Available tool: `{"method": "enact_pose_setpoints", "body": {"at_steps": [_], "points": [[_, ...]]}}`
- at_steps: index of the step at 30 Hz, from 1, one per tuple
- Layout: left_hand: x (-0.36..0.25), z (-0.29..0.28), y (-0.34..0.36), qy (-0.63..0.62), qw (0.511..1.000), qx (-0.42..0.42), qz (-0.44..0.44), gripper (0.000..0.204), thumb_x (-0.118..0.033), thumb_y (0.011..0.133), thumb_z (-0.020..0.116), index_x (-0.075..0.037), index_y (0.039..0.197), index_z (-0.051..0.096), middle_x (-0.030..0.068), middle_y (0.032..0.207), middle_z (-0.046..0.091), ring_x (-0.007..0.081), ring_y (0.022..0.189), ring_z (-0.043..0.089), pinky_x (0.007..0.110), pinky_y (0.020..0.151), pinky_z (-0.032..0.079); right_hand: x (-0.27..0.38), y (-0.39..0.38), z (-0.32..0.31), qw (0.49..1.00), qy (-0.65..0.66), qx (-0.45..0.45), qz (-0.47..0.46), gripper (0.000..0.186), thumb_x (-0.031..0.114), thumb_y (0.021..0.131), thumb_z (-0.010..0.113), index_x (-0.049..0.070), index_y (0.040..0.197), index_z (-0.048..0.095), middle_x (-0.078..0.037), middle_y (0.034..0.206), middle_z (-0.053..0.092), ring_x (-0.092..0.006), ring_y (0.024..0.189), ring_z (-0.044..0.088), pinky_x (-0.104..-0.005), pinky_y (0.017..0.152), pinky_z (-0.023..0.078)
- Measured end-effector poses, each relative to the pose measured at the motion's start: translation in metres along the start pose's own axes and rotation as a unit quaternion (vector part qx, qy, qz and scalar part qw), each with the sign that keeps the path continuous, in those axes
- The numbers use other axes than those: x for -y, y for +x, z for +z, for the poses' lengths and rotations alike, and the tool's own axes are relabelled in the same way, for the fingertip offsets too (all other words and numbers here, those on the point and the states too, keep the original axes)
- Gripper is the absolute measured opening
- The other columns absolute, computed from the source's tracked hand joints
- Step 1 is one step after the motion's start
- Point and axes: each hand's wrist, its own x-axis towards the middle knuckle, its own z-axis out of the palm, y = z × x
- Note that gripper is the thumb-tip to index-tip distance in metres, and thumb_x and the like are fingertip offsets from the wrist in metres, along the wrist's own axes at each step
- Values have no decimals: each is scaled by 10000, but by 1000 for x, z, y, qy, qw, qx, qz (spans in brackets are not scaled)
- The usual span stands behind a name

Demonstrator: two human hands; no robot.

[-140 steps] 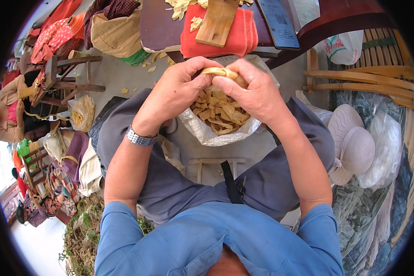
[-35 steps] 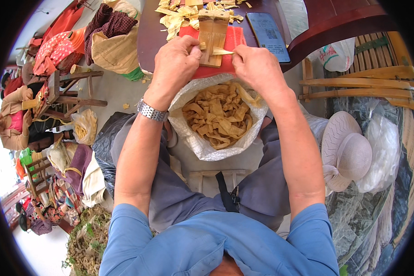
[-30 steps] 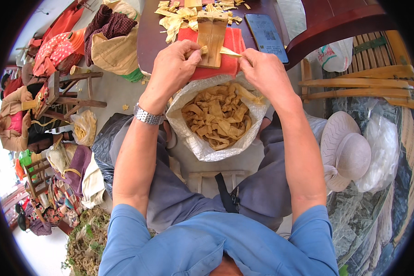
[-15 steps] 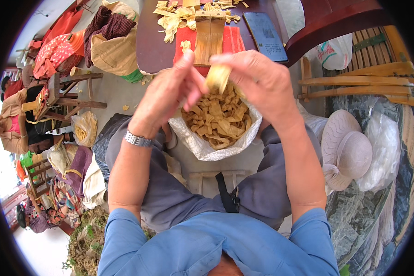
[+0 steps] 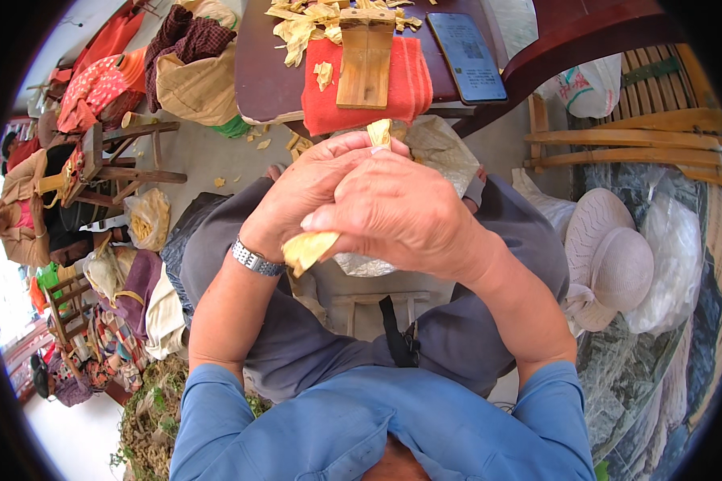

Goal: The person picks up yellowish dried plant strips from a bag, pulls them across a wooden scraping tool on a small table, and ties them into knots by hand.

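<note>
My left hand [image 5: 309, 180] is closed on a pale yellow dried strip [image 5: 309, 250], whose upper end sticks up above the fingers. My right hand [image 5: 405, 212] lies over it, fingers curled round the same strip, its lower end hanging toward my left wrist. Both hands are above a white woven bag [image 5: 445, 152], hiding most of it and its contents. Beyond them, a wooden block with a thin crosspiece [image 5: 364, 68] rests on a folded red cloth [image 5: 409, 76] on a purple table [image 5: 265, 92], with torn yellow pieces [image 5: 295, 34] behind and a small piece on the cloth.
A phone [image 5: 465, 56] lies on the table's right part. At right are wooden slatted furniture [image 5: 618, 142], a sun hat [image 5: 618, 264] and plastic bags. At left, another person [image 5: 20, 208] sits by a wooden stool [image 5: 136, 160], among cloths, sacks and dried plants [image 5: 156, 413].
Both hands have left the wooden block, pulled back over the bag and come together on the strip, now turned nearly upright between them and crossing toward the lower left.
</note>
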Motion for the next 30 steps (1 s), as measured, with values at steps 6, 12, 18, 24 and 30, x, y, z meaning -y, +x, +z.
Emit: {"method": "enact_pose_setpoints", "body": {"at_steps": [6,12,18,24,30], "points": [[2,-16,-6,192,975,111,6,161,-132,983,601,-36,1105,647,15,930,656,98,793,626,247,733,526,-1,2,-20,974,74,-62,204,200,99,928,704,-12,1094,707,-63,875,704,-125,796,645,-285,726,523],[6,-13,-6,318,947,38,-4,116,-74,960,564,-22,1031,640,-2,902,640,80,790,562,241,733,484,-22,-9,-14,948,-2,-56,313,267,244,1006,572,-1,938,652,-161,779,627,-317,692,579,-389,643,472],[-10,-21,-13,560,818,-21,129,172,-7,887,574,22,1055,590,128,968,628,215,901,619,333,822,503,-32,-16,-17,900,43,6,435,353,304,1039,463,4,918,605,-122,772,610,-246,690,558,-354,680,452],[4,-20,-8,547,771,0,325,258,71,846,562,-18,1088,567,112,1229,577,196,1100,568,329,914,477,-40,-24,-14,715,416,-14,561,284,290,1023,465,43,977,597,-63,803,627,-117,680,546,-297,627,459],[-5,-23,-9,556,810,-25,182,255,27,889,575,-20,1139,566,108,1163,635,213,1090,612,323,943,480,-38,-22,-20,784,287,58,547,332,360,997,578,30,1033,581,-68,829,640,-119,722,591,-298,641,491]]}}
